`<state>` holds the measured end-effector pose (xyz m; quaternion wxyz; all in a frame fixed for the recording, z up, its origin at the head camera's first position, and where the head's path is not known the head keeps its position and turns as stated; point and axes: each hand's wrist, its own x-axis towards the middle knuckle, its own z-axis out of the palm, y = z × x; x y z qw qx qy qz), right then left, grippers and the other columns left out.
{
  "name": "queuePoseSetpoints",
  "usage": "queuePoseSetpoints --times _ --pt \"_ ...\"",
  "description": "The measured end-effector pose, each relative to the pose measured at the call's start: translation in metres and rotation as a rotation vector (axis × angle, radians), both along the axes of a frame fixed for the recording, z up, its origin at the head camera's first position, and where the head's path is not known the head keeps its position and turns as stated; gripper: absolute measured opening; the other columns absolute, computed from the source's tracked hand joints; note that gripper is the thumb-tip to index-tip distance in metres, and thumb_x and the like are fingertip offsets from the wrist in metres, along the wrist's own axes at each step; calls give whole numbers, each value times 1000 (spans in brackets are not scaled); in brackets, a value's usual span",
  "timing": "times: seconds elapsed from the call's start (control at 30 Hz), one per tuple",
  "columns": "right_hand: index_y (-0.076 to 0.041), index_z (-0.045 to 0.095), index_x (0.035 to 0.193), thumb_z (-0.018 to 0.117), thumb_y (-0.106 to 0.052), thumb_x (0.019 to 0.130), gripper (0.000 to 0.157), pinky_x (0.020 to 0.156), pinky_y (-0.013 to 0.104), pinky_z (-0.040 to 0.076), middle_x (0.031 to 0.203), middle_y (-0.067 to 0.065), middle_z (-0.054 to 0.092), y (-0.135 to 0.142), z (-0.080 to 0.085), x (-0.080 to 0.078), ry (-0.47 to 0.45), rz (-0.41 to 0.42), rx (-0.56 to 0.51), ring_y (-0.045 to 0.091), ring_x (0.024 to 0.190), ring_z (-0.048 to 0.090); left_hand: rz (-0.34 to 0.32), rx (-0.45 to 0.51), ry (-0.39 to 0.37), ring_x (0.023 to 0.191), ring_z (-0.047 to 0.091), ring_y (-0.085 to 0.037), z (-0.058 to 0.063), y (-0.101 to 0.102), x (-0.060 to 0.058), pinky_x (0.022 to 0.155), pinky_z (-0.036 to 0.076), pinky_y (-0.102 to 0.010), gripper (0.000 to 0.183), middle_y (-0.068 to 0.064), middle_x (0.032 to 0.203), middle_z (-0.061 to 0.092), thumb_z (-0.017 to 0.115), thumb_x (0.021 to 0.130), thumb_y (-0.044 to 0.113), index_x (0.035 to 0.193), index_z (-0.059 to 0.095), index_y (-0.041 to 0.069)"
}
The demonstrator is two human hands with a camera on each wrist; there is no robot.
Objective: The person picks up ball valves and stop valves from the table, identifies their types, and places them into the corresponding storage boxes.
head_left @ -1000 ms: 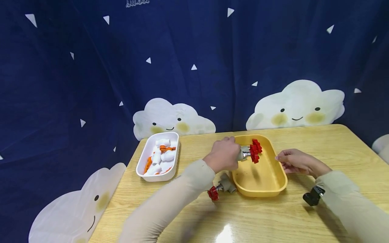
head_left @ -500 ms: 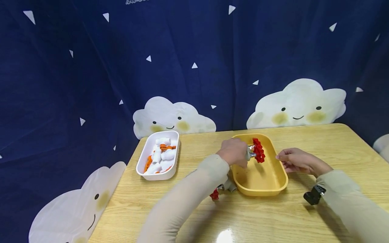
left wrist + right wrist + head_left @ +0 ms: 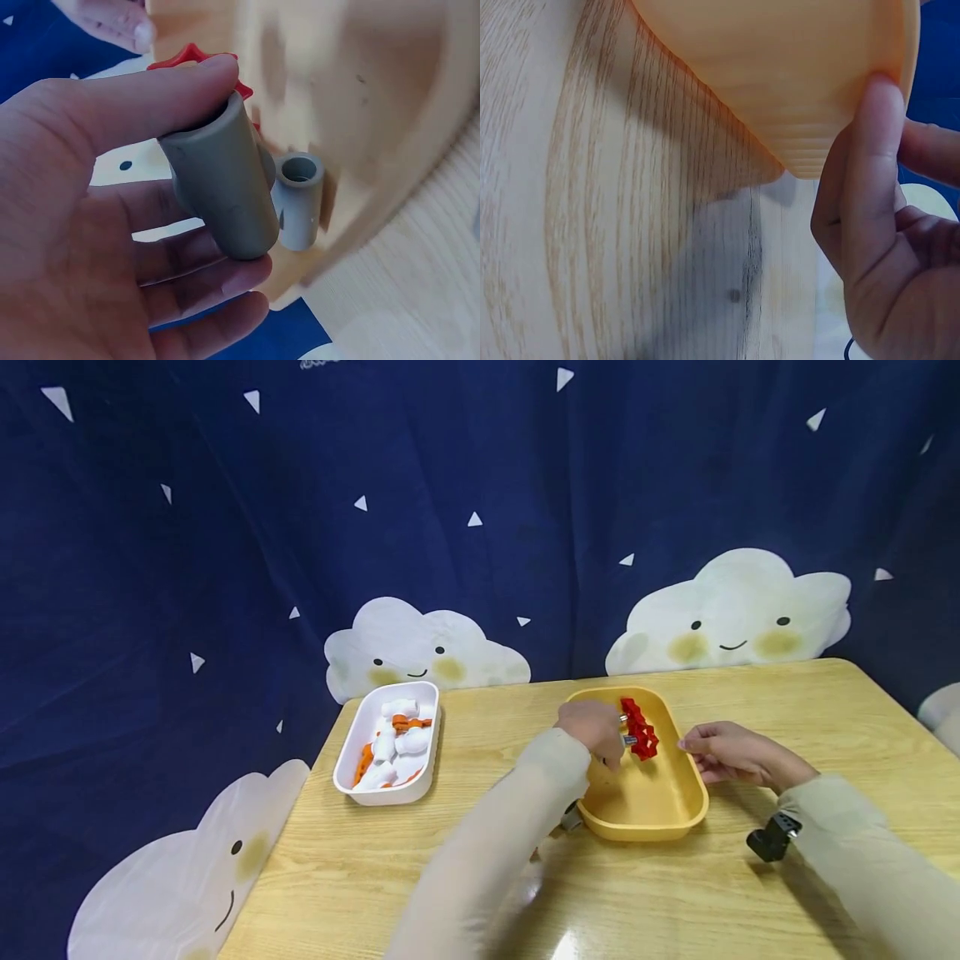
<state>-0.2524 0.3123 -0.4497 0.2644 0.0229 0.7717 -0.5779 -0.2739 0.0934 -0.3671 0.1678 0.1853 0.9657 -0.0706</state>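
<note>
My left hand (image 3: 594, 729) holds a grey pipe valve (image 3: 221, 180) with a red handwheel (image 3: 645, 746), over the inside of a yellow tray (image 3: 645, 806). In the left wrist view, the thumb lies across the valve's open end and fingers support its other side. A second grey valve (image 3: 300, 210) sits in the tray beside it. My right hand (image 3: 738, 756) pinches the tray's right rim between thumb and fingers, as the right wrist view shows. Another valve (image 3: 572, 819) lies on the table left of the tray, mostly hidden by my left sleeve.
A white tray (image 3: 431, 777) at the left holds several white pipe fittings (image 3: 411, 741) and orange pieces (image 3: 363, 763). Both trays stand on a wooden table (image 3: 337, 877). A dark blue curtain with clouds (image 3: 450, 460) hangs behind it.
My left hand has moved right and slightly down, carrying the valve further over the yellow tray. Its forearm now covers most of the valve on the table. The right hand stays at the rim.
</note>
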Motion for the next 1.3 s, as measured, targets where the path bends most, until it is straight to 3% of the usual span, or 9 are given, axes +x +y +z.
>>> queuePoseSetpoints --times 0.27,0.57,0.8,1.0,1.3 --pt "-3 52 99 50 -19 103 16 62 22 59 79 -2 58 0 0 -3 4 3 21 5 67 61 44 -18 -47 78 57 -7 7 11 -4 71 47 -25 22 12 77 61 80 79 42 72 69 25" --pt "-4 53 99 50 -20 103 17 62 22 59 78 -2 58 1 2 -5 -2 -1 32 6 66 61 107 44 -67 76 56 -9 -1 17 -9 65 50 -20 19 9 77 59 79 81 39 77 69 23" --pt "-4 52 99 49 -20 103 17 62 22 58 78 -2 59 2 2 -3 6 -4 28 5 67 60 49 69 -49 77 56 -9 -14 20 -10 62 48 -20 23 9 78 58 81 77 42 78 69 24" --pt "-5 54 100 50 -21 103 17 63 22 59 79 -2 59 3 1 -3 -13 -3 29 6 66 60 9 37 -38 79 57 -7 -25 20 -7 70 50 -20 23 11 79 61 82 75 45 81 71 26" --pt "-5 54 100 49 -21 103 17 63 22 59 79 -2 59 2 2 -2 -22 -10 23 6 66 61 50 7 -55 84 56 -7 -25 23 -5 82 47 -22 30 13 82 64 82 73 52 84 71 27"
